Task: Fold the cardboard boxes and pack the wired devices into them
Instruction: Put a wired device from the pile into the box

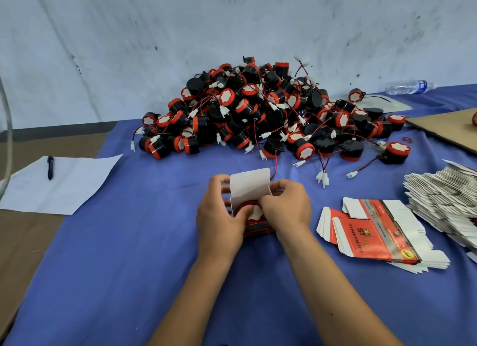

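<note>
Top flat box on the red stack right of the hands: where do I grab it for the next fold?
Take the flat box by its near-left white flap edge, coming from the left with the right hand. That edge overhangs the stack and faces the hands, so fingers can likely slip under; the far right side crowds the white pile.

At nine o'clock we see a pen [50,167] on paper [59,185]; at two o'clock, a lying water bottle [409,87].
</note>
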Available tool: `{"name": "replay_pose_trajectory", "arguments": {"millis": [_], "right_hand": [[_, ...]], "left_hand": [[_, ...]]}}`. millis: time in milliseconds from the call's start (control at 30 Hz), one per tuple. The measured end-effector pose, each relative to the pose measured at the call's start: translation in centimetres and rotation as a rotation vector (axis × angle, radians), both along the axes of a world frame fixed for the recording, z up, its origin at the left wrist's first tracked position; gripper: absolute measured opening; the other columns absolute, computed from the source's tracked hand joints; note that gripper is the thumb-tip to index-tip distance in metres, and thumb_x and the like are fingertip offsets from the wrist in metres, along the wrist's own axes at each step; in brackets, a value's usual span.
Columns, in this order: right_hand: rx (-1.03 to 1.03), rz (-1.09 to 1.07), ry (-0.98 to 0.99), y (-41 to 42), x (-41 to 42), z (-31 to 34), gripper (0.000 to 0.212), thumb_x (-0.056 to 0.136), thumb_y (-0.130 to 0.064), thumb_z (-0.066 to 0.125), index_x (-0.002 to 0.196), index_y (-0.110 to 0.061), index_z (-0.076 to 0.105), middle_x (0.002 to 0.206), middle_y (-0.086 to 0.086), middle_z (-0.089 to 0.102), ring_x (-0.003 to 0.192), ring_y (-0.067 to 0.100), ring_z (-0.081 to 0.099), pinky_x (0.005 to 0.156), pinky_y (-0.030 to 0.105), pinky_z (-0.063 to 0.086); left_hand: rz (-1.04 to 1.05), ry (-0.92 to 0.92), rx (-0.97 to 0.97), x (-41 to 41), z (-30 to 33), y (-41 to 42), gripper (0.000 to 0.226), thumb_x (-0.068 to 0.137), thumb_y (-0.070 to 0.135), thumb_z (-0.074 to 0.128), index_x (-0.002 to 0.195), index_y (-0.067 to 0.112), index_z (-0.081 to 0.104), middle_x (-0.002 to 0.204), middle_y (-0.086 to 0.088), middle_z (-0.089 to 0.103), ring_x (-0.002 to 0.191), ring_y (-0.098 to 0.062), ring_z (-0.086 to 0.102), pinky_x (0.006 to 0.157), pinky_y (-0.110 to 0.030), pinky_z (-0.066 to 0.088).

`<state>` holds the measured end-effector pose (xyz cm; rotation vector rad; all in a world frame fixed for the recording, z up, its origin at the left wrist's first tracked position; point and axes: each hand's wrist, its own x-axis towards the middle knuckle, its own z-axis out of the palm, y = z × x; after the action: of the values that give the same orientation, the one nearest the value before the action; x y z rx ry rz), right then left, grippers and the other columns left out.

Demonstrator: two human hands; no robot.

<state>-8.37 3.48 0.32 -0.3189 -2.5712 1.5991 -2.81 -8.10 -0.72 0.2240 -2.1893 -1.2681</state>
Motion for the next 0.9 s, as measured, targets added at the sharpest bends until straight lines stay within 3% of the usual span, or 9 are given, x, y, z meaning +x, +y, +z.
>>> {"name": "replay_pose_trajectory", "arguments": {"millis": [100,167,233,300,400,467,600,700,900], "right_hand": [[-0.103,0.008,-0.028,0.0,0.0,0.2,0.022,0.071,-0.008,0.064,0.079,-0.026,0.073,0.076,-0.007,0.074,0.077,0.020,0.072,0.070,0.044,0.063],[-0.172,0.014,-0.040,0.0,-0.1,0.0,0.022,0.073,-0.004,0.065,0.077,-0.023,0.075,0.073,-0.004,0.075,0.078,0.025,0.073,0.071,0.049,0.063],[-0.173,0.005,-0.046,0.2,-0.2,-0.1,0.021,0.074,-0.004,0.067,0.076,-0.024,0.076,0.072,-0.004,0.075,0.078,0.025,0.073,0.072,0.048,0.063],[-0.063,0.018,-0.015,0.5,-0.2,0.0,0.020,0.075,-0.009,0.070,0.074,-0.028,0.075,0.070,-0.008,0.074,0.076,0.018,0.072,0.069,0.041,0.062],[0.121,0.035,0.060,0.9,0.0,0.5,0.021,0.079,-0.013,0.069,0.068,-0.031,0.068,0.069,-0.011,0.070,0.072,0.013,0.067,0.052,0.025,0.047],[0.239,0.064,0.121,1.0,0.1,0.6,0.019,0.077,-0.010,0.066,0.070,-0.027,0.067,0.069,-0.008,0.068,0.070,0.018,0.064,0.048,0.024,0.039],[0.448,0.106,0.233,0.9,0.5,0.5,0.008,0.079,-0.007,0.057,0.077,-0.013,0.063,0.068,0.005,0.062,0.070,0.031,0.056,0.053,0.038,0.048],[0.532,0.134,0.241,1.1,0.5,0.4,0.008,0.080,-0.007,0.053,0.080,-0.013,0.058,0.071,0.006,0.060,0.071,0.033,0.054,0.055,0.038,0.047],[0.488,0.223,0.194,1.5,0.2,0.4,0.018,0.081,-0.004,0.055,0.088,-0.019,0.064,0.079,0.002,0.067,0.077,0.029,0.060,0.063,0.042,0.055]], "left_hand": [[0.059,0.101,-0.322,0.7,0.5,0.8,0.064,0.072,0.006,0.089,0.121,0.028,0.053,0.129,0.003,0.050,0.112,-0.017,0.054,0.082,-0.028,0.049],[0.084,0.110,-0.400,0.9,0.8,1.1,0.071,0.071,0.002,0.087,0.125,0.028,0.050,0.144,-0.006,0.041,0.121,-0.022,0.048,0.082,-0.029,0.047],[0.094,0.052,-0.470,0.8,0.9,1.2,0.060,0.077,0.006,0.083,0.127,0.024,0.055,0.153,-0.008,0.034,0.130,-0.024,0.040,0.086,-0.029,0.046],[0.146,-0.083,-0.534,0.6,0.9,1.1,0.037,0.093,0.024,0.071,0.129,0.020,0.063,0.159,0.001,0.027,0.140,-0.014,0.023,0.099,-0.018,0.033],[0.184,-0.169,-0.671,0.8,0.7,1.2,0.016,0.097,0.029,0.067,0.103,0.017,0.076,0.155,-0.004,0.040,0.140,-0.024,0.030,0.098,-0.031,0.040],[0.214,-0.216,-0.710,1.0,1.0,1.5,0.013,0.095,0.028,0.070,0.094,0.017,0.077,0.148,-0.007,0.048,0.134,-0.030,0.038,0.089,-0.038,0.045],[0.261,-0.264,-0.730,1.0,1.0,1.6,0.010,0.094,0.026,0.070,0.095,0.017,0.073,0.143,-0.008,0.051,0.126,-0.032,0.044,0.080,-0.039,0.046],[0.229,-0.270,-0.707,0.9,0.7,1.3,0.022,0.099,0.040,0.062,0.102,0.021,0.074,0.142,-0.004,0.048,0.126,-0.028,0.043,0.084,-0.038,0.048],[0.192,-0.300,-0.657,0.7,0.6,0.7,0.026,0.100,0.042,0.055,0.106,0.026,0.075,0.135,0.003,0.051,0.123,-0.020,0.041,0.081,-0.032,0.047]]}}
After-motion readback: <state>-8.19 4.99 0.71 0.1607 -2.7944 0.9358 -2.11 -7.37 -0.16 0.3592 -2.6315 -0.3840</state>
